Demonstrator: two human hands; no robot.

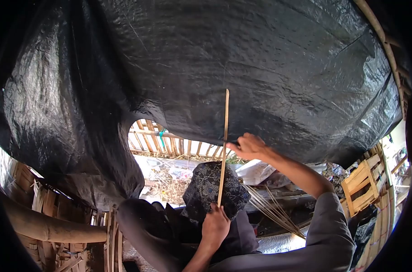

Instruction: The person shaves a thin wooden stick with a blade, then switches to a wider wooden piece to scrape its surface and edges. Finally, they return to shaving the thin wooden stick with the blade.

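Observation:
A long, narrow bamboo strip (226,113) stands nearly upright in the middle of the view. My left hand (216,224) is closed round its lower end, just above my lap. Farther up, my right hand (247,146) grips a dark tool, probably a knife, whose thin dark part (230,143) meets the strip about midway. Most of the tool's handle is hidden in my fingers. Behind the lower half of the strip, a dark patterned cloth (201,186) lies over my lap.
A large black plastic sheet (269,59) hangs across the front. Several thin bamboo strips (278,211) lie at the right, near a slatted wooden piece (362,183). A thick bamboo pole (56,226) crosses the lower left. Bamboo slats (156,138) show through a gap.

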